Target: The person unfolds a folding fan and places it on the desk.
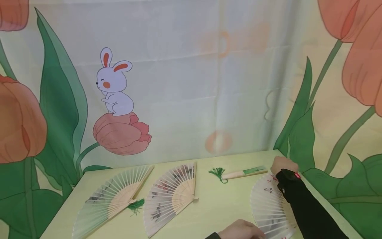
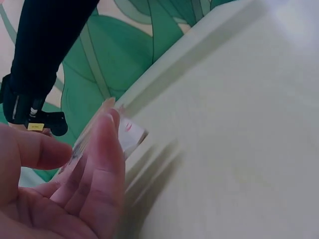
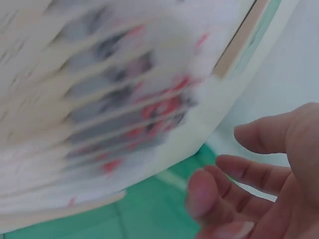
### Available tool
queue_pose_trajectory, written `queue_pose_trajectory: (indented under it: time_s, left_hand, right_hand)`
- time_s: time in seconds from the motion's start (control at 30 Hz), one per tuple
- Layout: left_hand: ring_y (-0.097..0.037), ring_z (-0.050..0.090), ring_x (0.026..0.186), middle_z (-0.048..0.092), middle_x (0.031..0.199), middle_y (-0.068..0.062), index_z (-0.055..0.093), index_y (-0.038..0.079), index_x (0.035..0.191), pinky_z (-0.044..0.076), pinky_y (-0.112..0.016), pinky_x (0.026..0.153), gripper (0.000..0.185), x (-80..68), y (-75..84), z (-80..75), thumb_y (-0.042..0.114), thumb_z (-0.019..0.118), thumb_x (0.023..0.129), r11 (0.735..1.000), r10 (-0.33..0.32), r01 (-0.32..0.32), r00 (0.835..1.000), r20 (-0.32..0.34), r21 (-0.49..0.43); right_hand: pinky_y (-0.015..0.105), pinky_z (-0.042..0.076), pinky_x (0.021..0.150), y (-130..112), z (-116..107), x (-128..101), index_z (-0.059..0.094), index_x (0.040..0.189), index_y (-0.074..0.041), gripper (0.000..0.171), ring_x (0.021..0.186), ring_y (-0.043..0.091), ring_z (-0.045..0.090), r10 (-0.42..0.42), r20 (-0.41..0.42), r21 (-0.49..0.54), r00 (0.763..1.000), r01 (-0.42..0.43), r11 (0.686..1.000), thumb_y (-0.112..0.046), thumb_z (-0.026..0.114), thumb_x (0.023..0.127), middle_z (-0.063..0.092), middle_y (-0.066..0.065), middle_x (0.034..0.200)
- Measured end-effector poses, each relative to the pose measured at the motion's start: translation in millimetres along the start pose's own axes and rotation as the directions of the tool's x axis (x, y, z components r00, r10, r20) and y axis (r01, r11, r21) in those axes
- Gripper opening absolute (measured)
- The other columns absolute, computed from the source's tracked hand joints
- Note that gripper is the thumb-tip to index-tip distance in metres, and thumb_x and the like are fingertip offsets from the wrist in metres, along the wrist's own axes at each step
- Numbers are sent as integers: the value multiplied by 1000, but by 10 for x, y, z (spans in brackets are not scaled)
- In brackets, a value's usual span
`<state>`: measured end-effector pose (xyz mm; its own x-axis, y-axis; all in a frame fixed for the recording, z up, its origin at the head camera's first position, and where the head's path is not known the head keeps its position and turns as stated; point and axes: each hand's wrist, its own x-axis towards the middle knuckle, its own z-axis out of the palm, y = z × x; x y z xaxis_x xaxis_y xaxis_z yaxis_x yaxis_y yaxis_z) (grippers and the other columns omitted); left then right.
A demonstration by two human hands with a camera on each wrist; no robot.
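An open folding fan (image 1: 264, 202), white with dark and red painted figures and pale wooden ribs, is at the right of the table. Near its far edge is my right hand (image 1: 285, 163). In the right wrist view, this hand's loosely bent fingers (image 3: 202, 191) stand apart from the fan. By the fan's near edge is my left hand (image 1: 241, 229), partly cut off by the frame. The left wrist view shows its fingers (image 2: 102, 169) extended, thumb apart, with a fan corner (image 2: 132, 135) behind them. Whether they touch the fan cannot be told.
A folded fan (image 1: 244, 173) with a green tassel (image 1: 219, 172) lies at the back of the pale table (image 1: 221, 202). Left of it are an open pinkish-white fan (image 1: 170, 196) and an open green fan (image 1: 110, 196). A printed cloth (image 1: 179, 83) hangs behind.
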<state>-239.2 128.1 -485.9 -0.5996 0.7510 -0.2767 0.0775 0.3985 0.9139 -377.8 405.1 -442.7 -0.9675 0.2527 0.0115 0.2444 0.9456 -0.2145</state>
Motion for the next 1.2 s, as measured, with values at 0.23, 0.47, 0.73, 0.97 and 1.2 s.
queue_pose_trajectory:
  time_s: [0.23, 0.47, 0.73, 0.97, 1.2]
  left_hand:
    - [-8, 58, 63, 67, 80, -2, 67, 6, 99, 51, -24, 67, 15, 84, -7, -192, 16, 56, 98, 911, -195, 154, 978, -72, -384]
    - [-16, 61, 62, 64, 84, -8, 60, 6, 103, 54, -30, 60, 10, 289, 104, -516, 10, 56, 95, 944, -170, 89, 957, -236, -318]
    - [-20, 56, 65, 58, 81, -6, 59, 6, 103, 52, -35, 58, 12, 518, 185, -762, 16, 59, 96, 996, 17, 25, 892, -451, 85]
    - [-27, 57, 85, 59, 100, -11, 62, 4, 114, 49, -42, 71, 29, 761, 79, -1026, 20, 64, 90, 888, 81, 211, 803, -591, 409]
    - [-34, 56, 112, 60, 116, -15, 60, 2, 123, 51, -45, 83, 41, 845, 80, -1067, 18, 69, 86, 838, 114, 249, 790, -603, 485]
  right_hand:
    - [50, 48, 59, -454, 68, -21, 60, 93, 7, 12, 68, 34, 57, -97, -42, -68, 994, 94, 993, -4, 54, 92, 55, 26, 83]
    - [61, 47, 74, -867, 252, -53, 60, 109, 3, 18, 87, 46, 56, -182, -50, -154, 982, 173, 973, -6, 61, 93, 53, 28, 96]
    - [62, 42, 82, -1076, 578, 35, 66, 112, -10, 18, 97, 42, 54, -287, -20, -278, 958, 271, 922, -10, 60, 95, 59, 20, 102]
    - [60, 43, 82, -1148, 640, 11, 68, 105, -11, 13, 93, 39, 54, -324, -4, -309, 946, 307, 900, -9, 60, 95, 60, 17, 97]
    - [60, 43, 80, -1144, 481, -111, 65, 89, -10, 5, 87, 37, 55, -358, 45, -291, 933, 355, 888, -8, 63, 93, 62, 13, 89]
